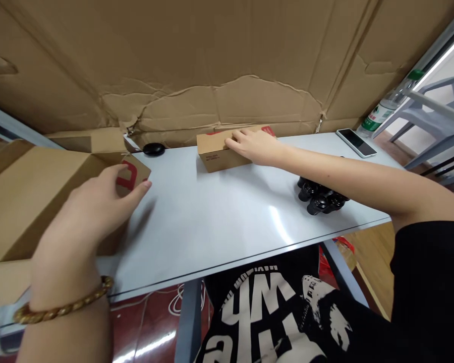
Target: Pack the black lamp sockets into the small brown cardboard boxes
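Observation:
My right hand [255, 146] reaches across the table and lies on a small closed cardboard box [221, 160], fingers bent over its top. Its thumb is hidden. The box has small print on its end and red marks on top. To the left, my left hand [87, 206] is open, thumb and fingers apart, nothing visible between them. It is in front of a larger open cardboard box [41, 186] with a red mark on a flap. Whether it touches that box I cannot tell. Under my right forearm stands a cluster of glossy black round pieces [320, 199], partly covered.
The white tabletop [212, 222] is backed by a tall cardboard sheet [219, 60]. A flat black round object [154, 149] lies at the rear edge. At the right end are a phone [356, 142] and a green-capped bottle [382, 113], with a grey chair [439, 111] beyond.

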Available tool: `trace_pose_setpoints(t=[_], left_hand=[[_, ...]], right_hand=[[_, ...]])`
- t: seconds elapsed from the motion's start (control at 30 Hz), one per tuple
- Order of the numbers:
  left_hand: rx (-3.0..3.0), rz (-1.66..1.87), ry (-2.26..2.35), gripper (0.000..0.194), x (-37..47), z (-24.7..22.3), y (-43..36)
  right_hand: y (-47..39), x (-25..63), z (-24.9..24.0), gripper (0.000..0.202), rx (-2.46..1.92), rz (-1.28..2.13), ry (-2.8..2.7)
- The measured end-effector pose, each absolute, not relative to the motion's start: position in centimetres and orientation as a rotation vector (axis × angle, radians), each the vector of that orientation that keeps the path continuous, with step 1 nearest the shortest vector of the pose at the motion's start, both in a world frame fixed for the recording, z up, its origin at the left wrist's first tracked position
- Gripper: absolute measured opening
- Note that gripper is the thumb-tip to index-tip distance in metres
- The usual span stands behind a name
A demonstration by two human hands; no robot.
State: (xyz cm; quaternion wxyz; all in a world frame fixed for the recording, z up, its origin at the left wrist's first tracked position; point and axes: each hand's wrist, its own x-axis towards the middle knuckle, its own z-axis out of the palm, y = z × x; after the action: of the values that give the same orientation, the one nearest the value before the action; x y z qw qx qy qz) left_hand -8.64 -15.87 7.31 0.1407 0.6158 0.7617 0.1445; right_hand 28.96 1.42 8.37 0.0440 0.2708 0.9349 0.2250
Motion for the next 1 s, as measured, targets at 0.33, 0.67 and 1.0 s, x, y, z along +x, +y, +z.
trace_pose_setpoints(t=[0.33,0.67,1.0], left_hand=[[1.547,0.296,2.440,0.123,-4.5,7.0,-18.1],[1.740,0.414,2.318,0.050,0.5,7.3,-21.1],[2.003,0.662,1.838,0.033,3.9,6.3,-20.7]], right_hand=[[3.6,28.2,8.7,0.064,0.855,0.653,2.857],[3.2,30.3,10.0,0.041,0.834,0.595,2.978],[-11.2,45.6,8.9,0.023,0.800,0.638,3.480]])
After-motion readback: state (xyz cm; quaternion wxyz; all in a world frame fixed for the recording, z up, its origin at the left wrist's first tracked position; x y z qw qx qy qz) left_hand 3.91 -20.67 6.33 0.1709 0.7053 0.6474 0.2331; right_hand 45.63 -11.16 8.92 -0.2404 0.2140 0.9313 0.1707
